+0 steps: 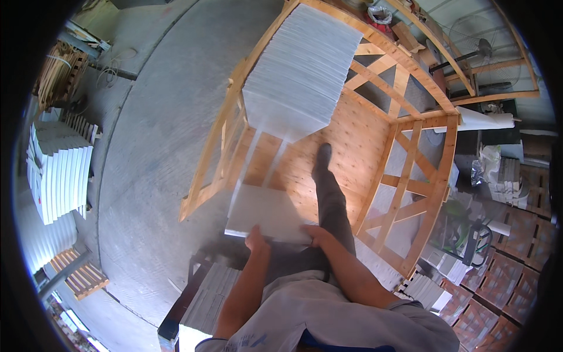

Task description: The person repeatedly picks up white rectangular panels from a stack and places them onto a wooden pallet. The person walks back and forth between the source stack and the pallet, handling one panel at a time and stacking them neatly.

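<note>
A flat, light grey rectangular slab [264,211] is held in front of my body. My left hand [255,239] grips its near edge toward the left, and my right hand [316,234] is closed on the near right corner. Fingers under the slab are hidden. Ahead is a wooden crate [334,176] with open lattice sides. A long row of similar slabs [302,64] stands on edge, packed face to face, in its far left part. Two pale strips [253,152] run along the crate's floor from that row toward me.
My leg [331,199] reaches into the crate. Beside my left arm, more slabs [214,290] sit on a dark stand [185,293]. White panels [61,170] lean on a pallet at far left. A fan [484,50] and wrapped pallets [498,281] line the right.
</note>
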Action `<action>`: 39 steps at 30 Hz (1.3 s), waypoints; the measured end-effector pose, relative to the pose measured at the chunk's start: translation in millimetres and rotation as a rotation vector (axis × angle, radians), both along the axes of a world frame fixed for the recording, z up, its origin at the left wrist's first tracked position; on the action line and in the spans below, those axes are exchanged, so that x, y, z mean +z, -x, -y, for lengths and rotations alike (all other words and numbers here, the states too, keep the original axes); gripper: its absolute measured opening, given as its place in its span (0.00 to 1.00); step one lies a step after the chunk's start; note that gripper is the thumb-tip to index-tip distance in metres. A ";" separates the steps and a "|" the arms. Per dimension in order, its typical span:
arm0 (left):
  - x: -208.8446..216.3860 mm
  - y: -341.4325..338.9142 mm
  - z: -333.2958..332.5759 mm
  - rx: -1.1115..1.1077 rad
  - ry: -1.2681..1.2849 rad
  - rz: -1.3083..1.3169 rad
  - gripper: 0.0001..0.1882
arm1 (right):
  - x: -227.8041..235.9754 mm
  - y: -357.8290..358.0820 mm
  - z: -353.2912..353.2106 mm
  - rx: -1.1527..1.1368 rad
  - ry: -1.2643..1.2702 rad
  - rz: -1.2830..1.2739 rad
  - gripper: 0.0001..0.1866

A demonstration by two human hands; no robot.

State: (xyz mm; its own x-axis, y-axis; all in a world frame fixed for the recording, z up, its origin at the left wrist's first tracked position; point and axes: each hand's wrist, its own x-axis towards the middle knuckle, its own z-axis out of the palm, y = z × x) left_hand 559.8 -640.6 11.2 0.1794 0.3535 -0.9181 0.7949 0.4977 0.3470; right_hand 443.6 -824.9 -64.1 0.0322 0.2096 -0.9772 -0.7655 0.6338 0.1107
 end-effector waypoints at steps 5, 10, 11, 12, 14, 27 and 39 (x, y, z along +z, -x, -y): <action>3.9 -6.5 5.6 0.039 -0.086 0.016 0.17 | -1.1 -17.4 -1.3 0.680 0.293 0.207 0.27; 10.2 -40.3 19.2 -0.016 -0.089 -0.028 0.14 | -2.5 -40.9 13.9 1.028 0.405 0.284 0.33; 13.2 -46.8 23.2 -0.019 -0.075 -0.015 0.13 | -2.3 -47.1 17.5 1.026 0.371 0.287 0.33; 16.7 -51.1 28.0 -0.021 -0.083 -0.001 0.12 | -1.1 -53.5 20.6 1.028 0.333 0.286 0.32; 22.5 -62.3 38.2 -0.030 -0.094 0.039 0.10 | 6.9 -63.4 26.2 0.917 0.308 0.223 0.30; -3.9 -146.0 94.6 -0.285 -0.084 0.178 0.09 | 13.0 -154.9 92.1 0.474 0.426 0.022 0.33; -20.9 -224.2 137.1 -0.299 -0.112 0.233 0.15 | -9.0 -214.7 125.4 0.258 0.345 0.146 0.25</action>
